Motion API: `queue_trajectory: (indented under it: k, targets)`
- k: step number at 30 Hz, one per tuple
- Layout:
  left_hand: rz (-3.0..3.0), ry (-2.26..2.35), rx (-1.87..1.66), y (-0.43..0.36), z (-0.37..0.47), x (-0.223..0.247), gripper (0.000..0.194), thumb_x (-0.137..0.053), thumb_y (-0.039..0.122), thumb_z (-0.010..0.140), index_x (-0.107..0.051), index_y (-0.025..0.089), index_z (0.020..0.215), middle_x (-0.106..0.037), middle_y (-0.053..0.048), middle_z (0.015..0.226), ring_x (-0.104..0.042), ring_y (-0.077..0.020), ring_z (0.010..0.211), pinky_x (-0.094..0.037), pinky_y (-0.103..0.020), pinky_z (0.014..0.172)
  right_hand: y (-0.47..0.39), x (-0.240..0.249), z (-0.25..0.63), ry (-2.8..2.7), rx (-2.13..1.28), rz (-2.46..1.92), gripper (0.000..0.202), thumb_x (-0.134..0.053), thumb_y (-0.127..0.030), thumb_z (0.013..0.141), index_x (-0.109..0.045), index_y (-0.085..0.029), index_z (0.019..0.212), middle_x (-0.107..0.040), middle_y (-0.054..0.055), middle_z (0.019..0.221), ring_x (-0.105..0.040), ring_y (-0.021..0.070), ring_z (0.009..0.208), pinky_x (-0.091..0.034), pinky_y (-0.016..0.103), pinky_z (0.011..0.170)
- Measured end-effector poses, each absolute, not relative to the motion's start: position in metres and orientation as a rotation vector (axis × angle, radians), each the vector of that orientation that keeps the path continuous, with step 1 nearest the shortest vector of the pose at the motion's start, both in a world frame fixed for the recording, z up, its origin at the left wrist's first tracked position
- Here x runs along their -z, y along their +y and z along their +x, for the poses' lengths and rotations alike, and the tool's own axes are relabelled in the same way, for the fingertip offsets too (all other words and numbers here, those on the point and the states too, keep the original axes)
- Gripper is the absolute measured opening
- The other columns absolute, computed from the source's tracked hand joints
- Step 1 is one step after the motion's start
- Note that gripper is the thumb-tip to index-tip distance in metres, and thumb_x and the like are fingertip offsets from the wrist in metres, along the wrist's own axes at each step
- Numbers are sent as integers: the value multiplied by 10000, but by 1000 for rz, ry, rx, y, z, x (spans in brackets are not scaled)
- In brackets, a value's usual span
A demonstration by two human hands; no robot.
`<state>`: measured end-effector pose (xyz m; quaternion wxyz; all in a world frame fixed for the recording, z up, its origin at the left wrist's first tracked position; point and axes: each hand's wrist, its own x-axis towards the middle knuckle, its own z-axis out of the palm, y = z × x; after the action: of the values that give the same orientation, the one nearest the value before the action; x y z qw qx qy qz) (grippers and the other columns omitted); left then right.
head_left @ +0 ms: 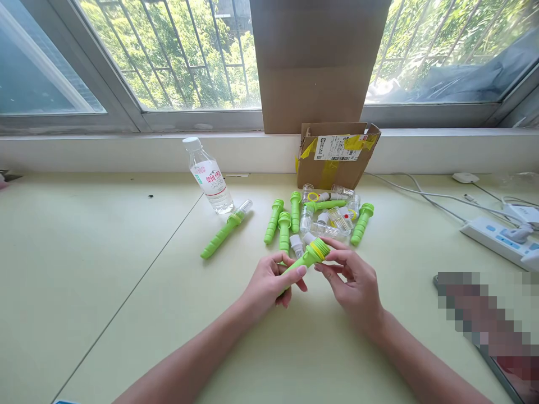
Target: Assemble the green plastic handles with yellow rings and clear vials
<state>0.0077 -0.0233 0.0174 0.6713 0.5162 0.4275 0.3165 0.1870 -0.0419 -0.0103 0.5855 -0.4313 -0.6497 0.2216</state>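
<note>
Bare forearms (197, 356) are being stretched over a broad, pale yellow-green tabletop (96, 258). Behind it, the window is being partly covered by a tall, flat, brown cardboard panel (314, 67), before which an open brown cardboard box (306, 175) with yellow tape is being supported. At the right, a long white plastic power strip (490, 235) is being occupied by a plug.

By the left hand (272, 279), a slim, bright-green plastic tube (305, 259) with a threaded head is being held in front of the box, its shaft being wrapped by curled fingers and pressed by the thumb. Its head is being met by the right hand (356, 280), whose thumb and fingertips are being bent nearly together; whether anything is being pinched between them cannot be told.

Farther left, a clear, white-capped plastic bottle (210, 182) is being supported near a clear-tipped, ribbed green tube (223, 237). Near the box, more green tubes (273, 221) are being mingled with clear plastic cups (340, 220) and small white plastic pieces (296, 243). Round the held tube, a thin yellow ring (316, 251) is being carried.
</note>
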Motion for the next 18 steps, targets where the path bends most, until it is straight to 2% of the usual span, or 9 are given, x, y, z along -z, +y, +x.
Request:
queue_trajectory:
  k: [7,18]
  targets:
    - [1136,903,-732,-21,7,-15,353,-634,477,808,-469,167,770,-700,-63,727,-560,-96,425,-363,-184,390,-43,11,186,-1524,-544,-981,214,-602,-77,825,-580,-226,977,-613,83,1192,-565,256,1180,-651,356,723]
    - [1228,929,-718,-24,8,-21,361,-576,493,842,-561,132,818,-683,-79,778,-598,-121,520,-427,-216,464,-42,13,188,-1512,-532,-1031,160,-616,-90,823,-589,-226,902,-633,64,1131,-578,241,1158,-640,320,704]
